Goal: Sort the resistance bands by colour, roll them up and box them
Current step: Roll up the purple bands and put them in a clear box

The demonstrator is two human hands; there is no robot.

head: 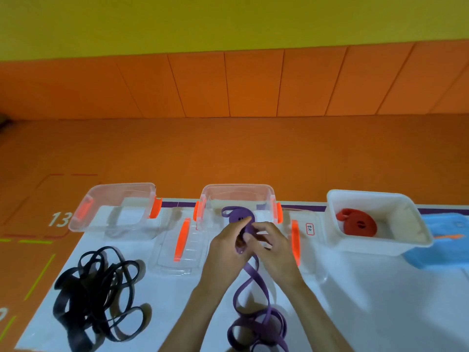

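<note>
My left hand [225, 247] and my right hand [269, 246] meet above the white mat, both pinching one end of a purple band [256, 318] into a small coil. The rest of that band trails down in loose loops toward me. Behind my hands, a rolled purple band [234, 215] lies in the middle clear box [237, 191]. A rolled red band [357, 223] sits in the white box [368, 199] on the right. Tangled black bands [94, 293] lie on the mat at the left. The left clear box [114, 194] holds nothing.
Two clear lids with orange handles lie flat on the mat, one [177, 247] left of my hands and one [304, 240] right of them. A blue lid [441, 240] rests under the white box's right side. Orange floor mats surround the white mat [368, 301].
</note>
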